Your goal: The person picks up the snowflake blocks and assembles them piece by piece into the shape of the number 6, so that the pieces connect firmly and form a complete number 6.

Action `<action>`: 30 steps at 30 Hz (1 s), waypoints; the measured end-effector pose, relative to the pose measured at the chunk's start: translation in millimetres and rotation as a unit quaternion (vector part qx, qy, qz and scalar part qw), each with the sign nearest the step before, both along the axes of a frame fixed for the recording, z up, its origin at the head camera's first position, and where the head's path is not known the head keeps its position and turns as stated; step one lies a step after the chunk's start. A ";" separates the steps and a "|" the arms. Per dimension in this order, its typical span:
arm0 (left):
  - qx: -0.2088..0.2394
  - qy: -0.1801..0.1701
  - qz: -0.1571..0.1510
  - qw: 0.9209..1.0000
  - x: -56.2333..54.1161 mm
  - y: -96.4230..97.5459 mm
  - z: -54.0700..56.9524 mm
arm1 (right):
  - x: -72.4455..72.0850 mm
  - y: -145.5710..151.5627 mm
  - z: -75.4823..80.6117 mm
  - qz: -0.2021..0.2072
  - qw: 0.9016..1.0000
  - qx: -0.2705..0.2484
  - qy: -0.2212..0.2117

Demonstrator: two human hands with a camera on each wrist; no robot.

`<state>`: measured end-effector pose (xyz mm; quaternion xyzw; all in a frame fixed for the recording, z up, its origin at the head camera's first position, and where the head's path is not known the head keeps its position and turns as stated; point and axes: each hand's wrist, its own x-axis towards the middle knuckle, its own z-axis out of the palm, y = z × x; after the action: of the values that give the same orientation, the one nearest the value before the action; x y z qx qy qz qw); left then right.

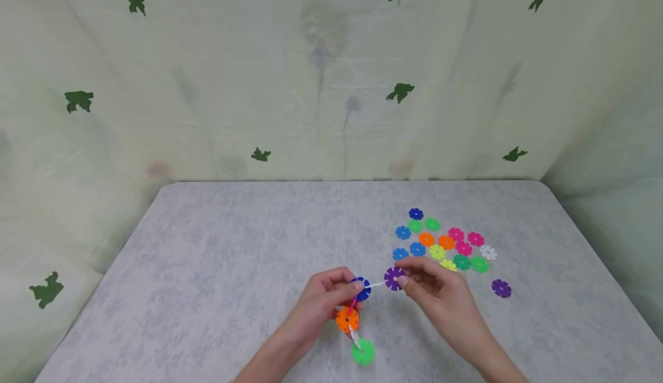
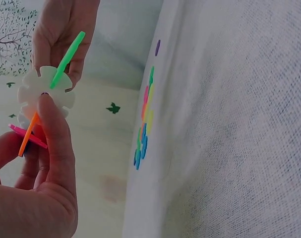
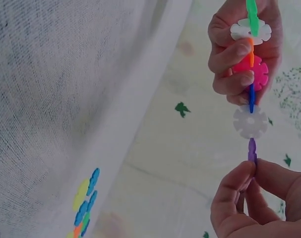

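Note:
A chain of notched plastic discs joined at their slots stretches between the two hands above the table. My left hand (image 1: pixel 323 299) pinches the dark blue disc (image 1: pixel 365 293) between thumb and fingers. From there hang a pink disc (image 3: pixel 261 75), an orange disc (image 1: pixel 346 318), a white disc (image 2: pixel 29 93) and a bright green disc (image 1: pixel 364 353). The purple disc (image 1: pixel 392 279) at the other end is pinched by the thumb and fingertips of my right hand (image 1: pixel 440 291). Another white disc (image 3: pixel 250 122), seen edge-on in the head view, links blue and purple.
Loose discs in several colours lie at the right of the grey table (image 1: pixel 233 245), among them a pink disc (image 1: pixel 475 239) and a white disc (image 1: pixel 488 253). A second purple disc (image 1: pixel 501 288) lies apart, nearer the right edge. A leaf-patterned curtain (image 1: pixel 207 83) hangs behind the table.

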<state>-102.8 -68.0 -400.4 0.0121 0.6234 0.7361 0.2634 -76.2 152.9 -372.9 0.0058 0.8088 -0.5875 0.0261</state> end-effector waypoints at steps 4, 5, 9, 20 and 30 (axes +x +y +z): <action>0.001 0.010 -0.005 1.000 0.9 -0.3 0.2 | 0.9 -3.0 -1.5 0.001 1.000 -0.005 -0.009; 0.001 0.010 -0.005 1.000 1.1 -0.5 0.4 | 1.2 -4.0 -1.9 0.000 1.000 -0.005 -0.011; 0.005 0.009 -0.005 1.000 1.3 -1.4 0.7 | 2.2 -7.9 -4.2 0.001 1.000 -0.014 -0.020; 0.003 0.052 -0.044 0.998 -1.5 -8.7 4.1 | 2.6 -9.3 -10.1 0.034 0.999 -0.014 0.003; -0.005 0.061 -0.035 0.998 -1.4 -5.6 0.7 | 0.3 -8.0 -14.9 0.032 0.999 -0.021 0.031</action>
<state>-104.2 -73.6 -399.7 0.0773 0.6414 0.7211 0.2503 -75.9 144.9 -387.8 -0.0392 0.7964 -0.6031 0.0198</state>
